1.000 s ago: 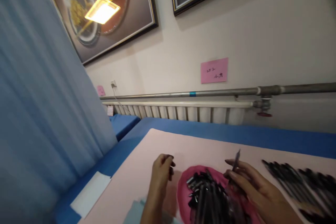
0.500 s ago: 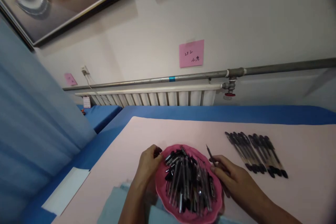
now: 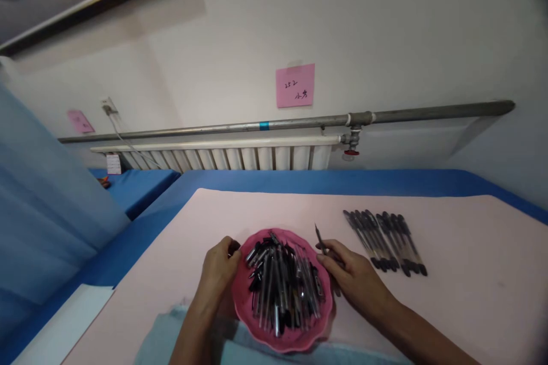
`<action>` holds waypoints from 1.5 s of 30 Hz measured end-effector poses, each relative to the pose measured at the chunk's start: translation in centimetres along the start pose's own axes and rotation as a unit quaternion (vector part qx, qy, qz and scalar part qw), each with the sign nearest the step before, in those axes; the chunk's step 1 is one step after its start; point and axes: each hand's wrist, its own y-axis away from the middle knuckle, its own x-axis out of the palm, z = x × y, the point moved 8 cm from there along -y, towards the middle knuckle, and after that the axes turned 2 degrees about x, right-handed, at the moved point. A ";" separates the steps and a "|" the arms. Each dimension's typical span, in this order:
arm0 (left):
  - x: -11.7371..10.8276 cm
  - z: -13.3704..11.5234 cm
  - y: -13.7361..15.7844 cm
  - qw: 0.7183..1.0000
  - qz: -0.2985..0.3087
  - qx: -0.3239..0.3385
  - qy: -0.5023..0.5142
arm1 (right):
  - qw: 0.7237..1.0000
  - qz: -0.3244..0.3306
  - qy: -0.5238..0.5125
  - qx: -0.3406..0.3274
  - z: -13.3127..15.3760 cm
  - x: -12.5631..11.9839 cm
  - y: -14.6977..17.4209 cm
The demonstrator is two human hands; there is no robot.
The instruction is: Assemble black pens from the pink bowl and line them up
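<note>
A pink scalloped bowl holds a heap of pen parts: clear barrels, black caps and small metal-looking pieces. At its left rim, my left hand is closed, thumb and curled fingers gripping the edge. By the right rim, my right hand pinches a slim dark pen, its pointed tip up and away from me. The pen's lower end passes beneath the fingers. To the right of that hand, several black-capped clear pens lie side by side in a slanted row.
Pink paper covers the blue table. Light blue cloth lies under my forearms and the bowl's near side. A white sheet is at the left, beside a blue curtain. A radiator and pipe run behind.
The view has shifted, so the whole scene sits further left. Both hands keep their places at the bowl's rim, and the pen stays in the right hand.
</note>
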 end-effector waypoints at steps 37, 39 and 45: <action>4.1 -4.4 2.4 0.979 0.089 0.139 -0.123 | 0.983 0.071 -0.164 0.047 -1.5 0.1 -0.5; 4.4 -4.5 2.4 0.976 0.099 0.143 -0.133 | 0.984 0.066 -0.159 0.048 -1.5 0.1 -0.5; 1.4 -4.1 1.7 0.989 0.016 0.136 -0.055 | 0.987 0.050 -0.149 0.030 -1.2 0.0 -0.4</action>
